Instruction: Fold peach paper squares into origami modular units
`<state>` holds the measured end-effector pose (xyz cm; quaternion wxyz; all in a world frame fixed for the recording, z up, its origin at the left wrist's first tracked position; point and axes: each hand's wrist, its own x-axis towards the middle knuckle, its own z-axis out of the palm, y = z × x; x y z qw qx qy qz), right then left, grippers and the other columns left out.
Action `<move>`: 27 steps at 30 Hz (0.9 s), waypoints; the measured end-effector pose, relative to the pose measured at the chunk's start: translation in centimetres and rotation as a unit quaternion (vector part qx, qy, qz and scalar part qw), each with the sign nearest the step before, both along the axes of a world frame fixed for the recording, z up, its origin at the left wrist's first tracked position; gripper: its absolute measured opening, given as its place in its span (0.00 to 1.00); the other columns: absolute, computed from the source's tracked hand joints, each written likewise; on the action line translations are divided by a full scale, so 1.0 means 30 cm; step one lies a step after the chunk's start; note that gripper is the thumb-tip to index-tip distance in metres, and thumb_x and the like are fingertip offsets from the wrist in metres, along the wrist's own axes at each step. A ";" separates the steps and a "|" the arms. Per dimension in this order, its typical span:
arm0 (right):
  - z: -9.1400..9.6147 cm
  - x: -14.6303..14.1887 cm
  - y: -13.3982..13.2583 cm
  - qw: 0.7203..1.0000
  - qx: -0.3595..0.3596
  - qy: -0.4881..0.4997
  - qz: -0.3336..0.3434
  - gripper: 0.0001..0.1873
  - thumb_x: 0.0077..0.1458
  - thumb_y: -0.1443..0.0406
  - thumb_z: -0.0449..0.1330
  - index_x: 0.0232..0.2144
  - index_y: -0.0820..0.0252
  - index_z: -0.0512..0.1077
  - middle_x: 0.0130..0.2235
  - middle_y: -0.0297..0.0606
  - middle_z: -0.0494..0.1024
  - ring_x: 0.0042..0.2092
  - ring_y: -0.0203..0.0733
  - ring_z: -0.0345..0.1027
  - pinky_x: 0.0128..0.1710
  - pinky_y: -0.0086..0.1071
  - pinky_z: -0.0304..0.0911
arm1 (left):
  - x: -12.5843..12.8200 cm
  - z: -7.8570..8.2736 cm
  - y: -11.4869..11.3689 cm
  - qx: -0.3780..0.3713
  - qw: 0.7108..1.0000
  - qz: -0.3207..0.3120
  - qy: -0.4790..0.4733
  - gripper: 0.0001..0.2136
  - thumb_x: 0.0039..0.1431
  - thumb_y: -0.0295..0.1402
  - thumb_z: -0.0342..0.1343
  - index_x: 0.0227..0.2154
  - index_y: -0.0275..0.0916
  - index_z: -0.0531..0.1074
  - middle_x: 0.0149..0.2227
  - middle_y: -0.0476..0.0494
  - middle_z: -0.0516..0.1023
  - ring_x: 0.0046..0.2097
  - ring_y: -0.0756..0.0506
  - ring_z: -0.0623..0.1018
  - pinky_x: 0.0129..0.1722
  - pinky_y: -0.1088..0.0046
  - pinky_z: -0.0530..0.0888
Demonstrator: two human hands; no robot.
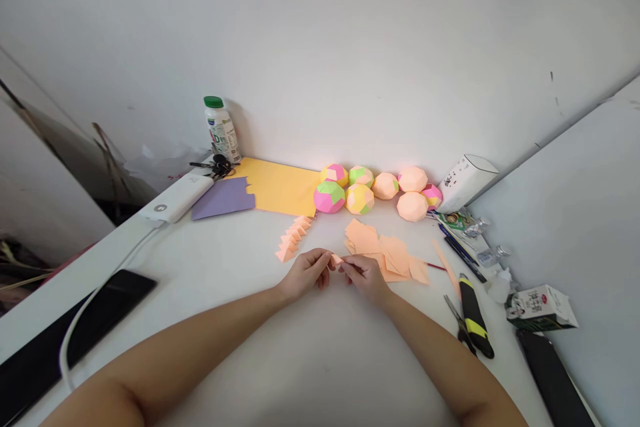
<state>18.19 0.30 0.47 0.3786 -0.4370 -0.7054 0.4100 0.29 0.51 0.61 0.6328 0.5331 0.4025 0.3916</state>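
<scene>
A small piece of peach paper, partly folded, is pinched between my two hands above the white table. My left hand is closed, its thumb and fingers on the paper's left end. On the right end, my right hand pinches with its fingers closed; fingertips hide part of the paper. Just beyond my left hand lies a row of folded peach paper pieces. Flat peach paper sheets lie overlapping beside and behind my right hand.
Several many-sided paper balls stand by the wall. Yellow card, purple card, a bottle and a white power bank are at left. On the right lie scissors, a utility knife, pens and a carton.
</scene>
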 end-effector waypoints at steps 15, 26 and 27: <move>-0.012 0.014 0.028 0.987 -0.091 0.115 -0.065 0.11 0.52 0.59 0.57 0.31 0.60 0.73 0.25 0.34 0.72 0.21 0.32 0.62 0.22 0.28 0.61 | 0.013 -0.025 -0.028 0.266 0.940 -0.024 0.213 0.11 0.57 0.31 0.44 0.40 0.38 0.69 0.36 0.43 0.72 0.31 0.49 0.72 0.30 0.73 0.70; 0.067 -0.078 0.025 0.998 -0.063 0.009 -0.029 0.09 0.51 0.61 0.57 0.27 0.61 0.73 0.26 0.34 0.73 0.24 0.33 0.64 0.25 0.28 0.63 | 0.033 -0.020 -0.109 0.474 0.762 -0.214 0.385 0.26 0.57 0.43 0.46 0.55 0.33 0.60 0.58 0.32 0.61 0.60 0.33 0.56 0.58 0.52 0.51; 0.073 -0.108 0.022 0.998 -0.065 -0.009 -0.010 0.09 0.50 0.61 0.58 0.27 0.60 0.74 0.29 0.36 0.75 0.26 0.35 0.66 0.26 0.28 0.64 | 0.032 -0.019 -0.112 0.457 0.766 -0.227 0.390 0.26 0.57 0.44 0.45 0.55 0.34 0.60 0.57 0.32 0.62 0.59 0.33 0.57 0.58 0.52 0.52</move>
